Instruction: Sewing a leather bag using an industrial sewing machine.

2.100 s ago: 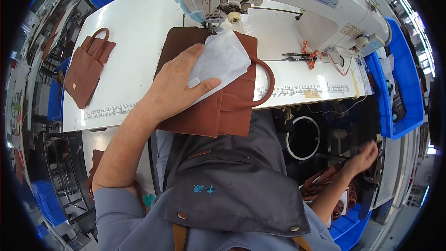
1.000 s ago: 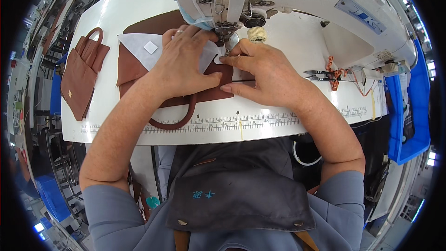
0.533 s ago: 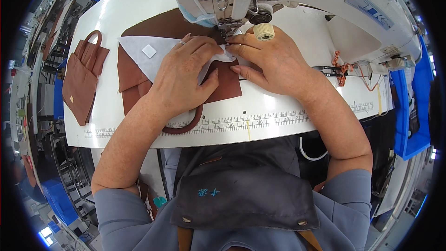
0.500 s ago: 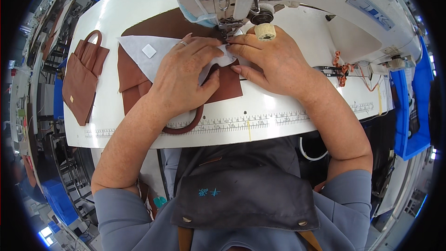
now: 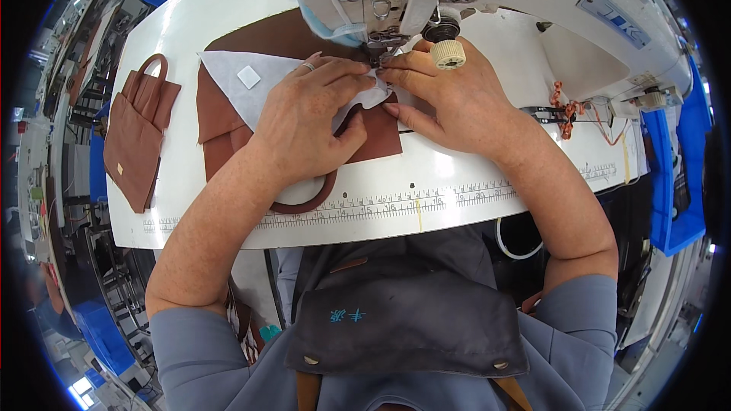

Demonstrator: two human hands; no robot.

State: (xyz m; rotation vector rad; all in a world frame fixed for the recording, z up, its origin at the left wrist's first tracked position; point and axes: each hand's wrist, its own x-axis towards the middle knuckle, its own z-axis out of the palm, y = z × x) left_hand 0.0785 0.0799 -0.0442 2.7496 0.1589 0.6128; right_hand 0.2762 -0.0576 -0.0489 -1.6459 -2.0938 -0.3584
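Both hands are at the presser foot (image 5: 375, 55) of a sewing machine (image 5: 518, 0). My left hand (image 5: 311, 118) rests over a white cloth piece (image 5: 228, 80), its fingertips closed on the bunched cloth beside the foot. From the other side, my right hand (image 5: 461, 103) grips the same bunch, thumb below and fingers above. Under the white cloth lies brown leather-like material (image 5: 263, 36) with a flap spread toward the back. A brown curved handle (image 5: 324, 196) sticks out below my left wrist. A small white square (image 5: 248, 77) sits on the cloth. Fingertips partly hide the stitching spot.
A small brown bag (image 5: 137, 144) with a handle lies at the table's left. A printed ruler strip (image 5: 442, 199) runs along the front edge of the white table (image 5: 365, 227). Orange thread (image 5: 563, 110) hangs at right, and a blue bin (image 5: 674, 183) stands beyond.
The whole view has shifted slightly. Both hands stay on the white cloth by the presser foot, with little visible movement of the cloth.
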